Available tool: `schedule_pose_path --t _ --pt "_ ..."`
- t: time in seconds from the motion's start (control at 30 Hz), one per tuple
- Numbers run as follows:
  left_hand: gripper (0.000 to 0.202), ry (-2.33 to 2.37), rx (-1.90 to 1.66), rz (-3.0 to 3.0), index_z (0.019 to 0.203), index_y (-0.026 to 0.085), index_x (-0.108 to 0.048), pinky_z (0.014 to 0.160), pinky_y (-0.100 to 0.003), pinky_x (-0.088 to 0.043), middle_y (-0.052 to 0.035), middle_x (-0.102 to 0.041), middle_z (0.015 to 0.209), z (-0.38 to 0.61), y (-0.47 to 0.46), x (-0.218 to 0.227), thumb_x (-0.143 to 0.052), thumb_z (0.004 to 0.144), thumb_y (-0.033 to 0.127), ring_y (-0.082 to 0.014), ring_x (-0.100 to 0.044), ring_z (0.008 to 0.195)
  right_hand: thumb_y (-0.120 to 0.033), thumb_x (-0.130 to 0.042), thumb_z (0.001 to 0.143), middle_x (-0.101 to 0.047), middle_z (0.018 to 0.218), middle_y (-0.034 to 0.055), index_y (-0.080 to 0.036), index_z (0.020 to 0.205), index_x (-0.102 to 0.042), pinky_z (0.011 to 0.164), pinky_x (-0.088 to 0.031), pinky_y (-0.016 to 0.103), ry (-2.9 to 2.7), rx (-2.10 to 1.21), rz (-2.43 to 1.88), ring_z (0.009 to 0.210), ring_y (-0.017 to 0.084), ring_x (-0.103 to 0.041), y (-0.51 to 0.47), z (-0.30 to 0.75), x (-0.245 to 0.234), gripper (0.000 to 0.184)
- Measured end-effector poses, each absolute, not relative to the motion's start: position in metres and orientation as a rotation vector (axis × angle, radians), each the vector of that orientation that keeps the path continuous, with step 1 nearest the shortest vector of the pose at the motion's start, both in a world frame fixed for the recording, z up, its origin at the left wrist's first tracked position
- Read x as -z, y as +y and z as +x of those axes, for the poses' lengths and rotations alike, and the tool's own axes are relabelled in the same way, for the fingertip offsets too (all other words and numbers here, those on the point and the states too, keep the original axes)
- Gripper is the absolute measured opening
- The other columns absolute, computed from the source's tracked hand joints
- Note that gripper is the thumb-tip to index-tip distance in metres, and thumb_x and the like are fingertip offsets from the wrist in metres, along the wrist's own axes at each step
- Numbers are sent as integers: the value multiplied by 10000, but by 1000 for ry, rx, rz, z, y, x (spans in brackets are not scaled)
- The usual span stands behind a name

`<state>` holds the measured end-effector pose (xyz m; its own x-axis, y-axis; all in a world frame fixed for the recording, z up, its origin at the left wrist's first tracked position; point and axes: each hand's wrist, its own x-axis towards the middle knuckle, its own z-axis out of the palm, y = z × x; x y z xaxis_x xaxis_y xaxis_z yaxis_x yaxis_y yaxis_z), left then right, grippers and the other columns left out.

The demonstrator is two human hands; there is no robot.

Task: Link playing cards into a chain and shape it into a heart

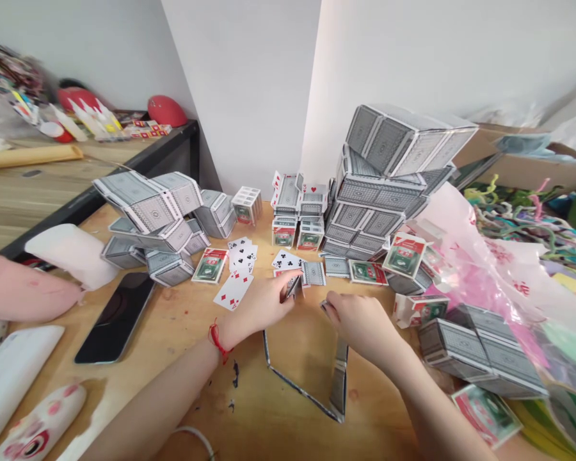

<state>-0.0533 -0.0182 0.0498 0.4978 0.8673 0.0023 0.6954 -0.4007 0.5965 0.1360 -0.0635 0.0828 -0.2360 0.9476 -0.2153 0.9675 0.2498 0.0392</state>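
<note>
My left hand [264,301], with a red string at the wrist, is pinched on a playing card [294,285] seen nearly edge-on. To its right, my right hand [360,315] has its fingers closed, and the thin dark edge of what looks like a playing card shows at the fingertips. Below both hands a strip of joined playing cards [300,389] stands on edge on the table, bent into an open angular shape. Its far ends pass behind my hands, so I cannot tell whether they are held. Loose grey-backed cards [313,273] lie just beyond my fingers.
Stacked card-built blocks [141,202] stand at left, and a taller stack [384,186] rises at right. Card boxes [211,265], a black phone [115,317] and a white power bank-like slab [16,381] lie around. Plastic bags [489,256] crowd the right side; a wall stands behind.
</note>
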Motion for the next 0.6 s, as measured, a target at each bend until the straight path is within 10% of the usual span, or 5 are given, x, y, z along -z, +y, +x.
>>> schedule_pose_path --t 0.6 --pt "122 1164 -704 1813 890 195 -547 678 -251 -461 -6 -635 843 -51 -9 -23 -476 793 216 -144 -606 782 -104 -355 823 -677 993 61 -233 1131 -593 764 -438 269 2531 1099 1889 910 195 -619 -56 139 -69 411"
